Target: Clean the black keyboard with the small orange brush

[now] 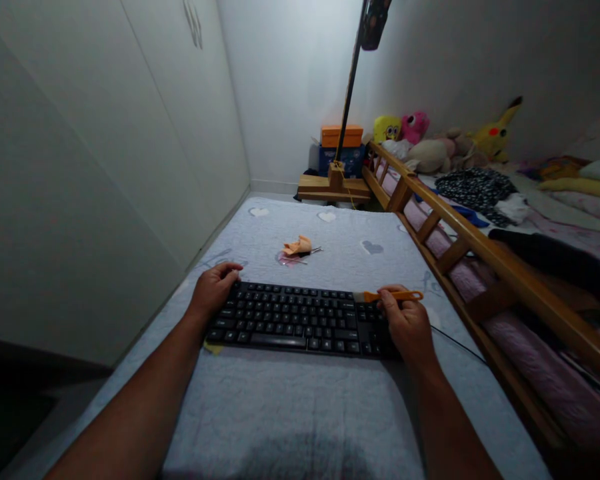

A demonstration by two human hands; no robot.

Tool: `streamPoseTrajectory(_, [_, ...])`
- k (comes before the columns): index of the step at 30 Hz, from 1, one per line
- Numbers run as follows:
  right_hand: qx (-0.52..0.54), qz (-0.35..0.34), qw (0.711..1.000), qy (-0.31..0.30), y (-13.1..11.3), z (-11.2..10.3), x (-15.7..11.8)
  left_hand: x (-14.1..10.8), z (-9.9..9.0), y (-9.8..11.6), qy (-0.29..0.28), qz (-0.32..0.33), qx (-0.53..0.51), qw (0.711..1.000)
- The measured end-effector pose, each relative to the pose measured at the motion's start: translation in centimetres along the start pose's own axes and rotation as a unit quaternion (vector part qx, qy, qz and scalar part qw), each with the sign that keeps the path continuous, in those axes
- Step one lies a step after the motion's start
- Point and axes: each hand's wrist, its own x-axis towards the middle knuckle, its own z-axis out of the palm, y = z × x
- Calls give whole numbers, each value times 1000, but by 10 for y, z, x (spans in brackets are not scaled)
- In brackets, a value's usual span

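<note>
A pale blue patterned cover (290, 413) lies between the white cupboard (130, 153) and a wooden rail (505, 265). On it, the black keyboard (280, 320) lies crosswise. The left hand (214, 288) is loosely curled at its far left corner; whether it grips, I cannot tell. The right hand (407, 323) closes on the orange brush (413, 295), bristles at the top row. Light, level strokes with the board braced would suit the keys. The rail and cable (460, 345) limit rightward sweeps; nearer the person, the cover gives more room.

Blue sheet (290, 400) holds keyboard (285, 317), cloth (299, 246) and sticks (295, 261)
</note>
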Motion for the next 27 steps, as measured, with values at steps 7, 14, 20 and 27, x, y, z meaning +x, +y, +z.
streamPoseTrajectory(7, [-94, -27, 992, 75, 9, -4, 4, 0, 0, 0, 0, 0, -3, 1000])
streamPoseTrajectory(14, [-4, 33, 996, 87, 10, -7, 4, 0, 0, 0, 5, -8, -3, 1000])
streamPoseTrajectory(20, [80, 59, 991, -85, 11, 1, 0, 0, 0, -2, 6, -5, -10, 1000])
streamPoseTrajectory(27, [-63, -1, 998, -7, 9, -6, 5, 1, 0, 0, 3, 2, 6, 1000])
